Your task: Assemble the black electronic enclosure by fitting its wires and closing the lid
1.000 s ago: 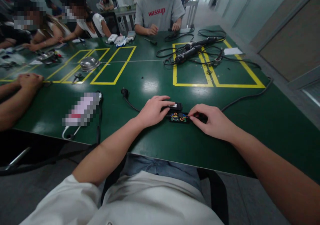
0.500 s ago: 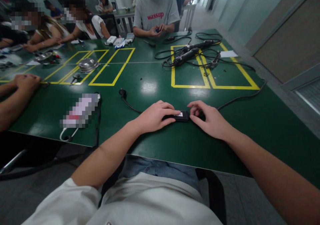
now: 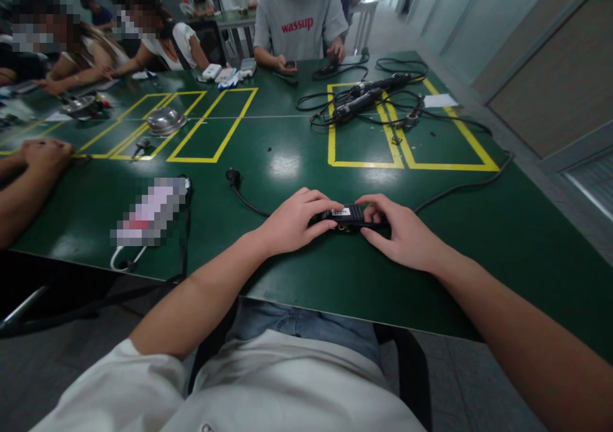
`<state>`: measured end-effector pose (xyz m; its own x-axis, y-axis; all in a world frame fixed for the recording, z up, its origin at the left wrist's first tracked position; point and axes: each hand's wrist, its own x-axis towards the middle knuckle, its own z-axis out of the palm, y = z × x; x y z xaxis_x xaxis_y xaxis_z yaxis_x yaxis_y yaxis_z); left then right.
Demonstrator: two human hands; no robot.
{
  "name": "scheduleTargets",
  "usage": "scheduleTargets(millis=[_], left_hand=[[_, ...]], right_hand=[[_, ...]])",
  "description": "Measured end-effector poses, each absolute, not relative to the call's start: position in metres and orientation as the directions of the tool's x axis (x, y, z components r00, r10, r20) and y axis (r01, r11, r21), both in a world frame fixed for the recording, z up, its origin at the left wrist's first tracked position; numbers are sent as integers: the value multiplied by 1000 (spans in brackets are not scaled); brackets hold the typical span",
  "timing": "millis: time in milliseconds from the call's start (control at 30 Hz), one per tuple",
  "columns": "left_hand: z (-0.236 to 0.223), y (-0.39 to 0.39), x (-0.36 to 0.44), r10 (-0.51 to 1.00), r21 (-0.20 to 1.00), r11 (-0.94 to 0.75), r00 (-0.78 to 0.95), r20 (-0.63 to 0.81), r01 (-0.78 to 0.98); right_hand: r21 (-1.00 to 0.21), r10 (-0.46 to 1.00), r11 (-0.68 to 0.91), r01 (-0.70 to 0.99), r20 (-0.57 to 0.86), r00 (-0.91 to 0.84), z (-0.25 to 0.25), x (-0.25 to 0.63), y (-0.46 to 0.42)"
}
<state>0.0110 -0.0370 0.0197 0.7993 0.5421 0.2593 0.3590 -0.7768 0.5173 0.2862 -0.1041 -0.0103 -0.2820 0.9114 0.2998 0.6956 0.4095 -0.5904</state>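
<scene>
A small black plastic box [image 3: 353,212] with a ribbed top and a white label lies on the green table before me. Its labelled upper part looks raised from the lower part, and brass-coloured metal [image 3: 341,227] shows at the gap along the near side. My left hand [image 3: 304,218] grips the left end, thumb on the near side and fingers over the top. Around the right end, my right hand [image 3: 395,227] has its thumb and fingers curled on either side. From the left runs a cord with a black plug [image 3: 233,177]; another black cord [image 3: 460,192] leads off right.
A blurred-out phone-like item [image 3: 151,211] with a strap lies left. Yellow tape rectangles [image 3: 191,160] mark the table, with a metal bowl [image 3: 166,121] and black corded tools [image 3: 359,103] farther back. A co-worker's clasped hands [image 3: 46,154] rest left; another person [image 3: 299,23] sits opposite.
The labelled top of the box has risen and tilted, baring brass-coloured metal. My right fingers have closed in on its right end. The person opposite has moved their hands apart.
</scene>
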Motion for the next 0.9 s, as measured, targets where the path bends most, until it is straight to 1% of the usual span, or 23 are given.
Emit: scheduleTargets(millis=[300, 467, 567, 667, 733, 900], left_hand=[[14, -33, 8, 498, 477, -835, 745, 444, 274], [16, -35, 6, 511, 463, -837, 719, 471, 291], [18, -34, 4, 507, 444, -838, 753, 419, 317], [19, -32, 4, 463, 423, -847, 838, 288, 323], [19, -30, 4, 442, 416, -850, 866, 233, 322], [20, -30, 5, 448, 409, -848, 869, 210, 339]], right_hand=[[-590, 916, 400, 702, 285, -282, -10, 285, -103], [-593, 918, 396, 701, 273, -289, -8, 284, -103], [-597, 915, 402, 694, 272, -296, -7, 284, -103], [-596, 915, 404, 693, 268, -303, -7, 283, -103], [-591, 915, 404, 698, 262, -307, -8, 283, -103], [-571, 912, 409, 712, 257, -318, -8, 283, -103]])
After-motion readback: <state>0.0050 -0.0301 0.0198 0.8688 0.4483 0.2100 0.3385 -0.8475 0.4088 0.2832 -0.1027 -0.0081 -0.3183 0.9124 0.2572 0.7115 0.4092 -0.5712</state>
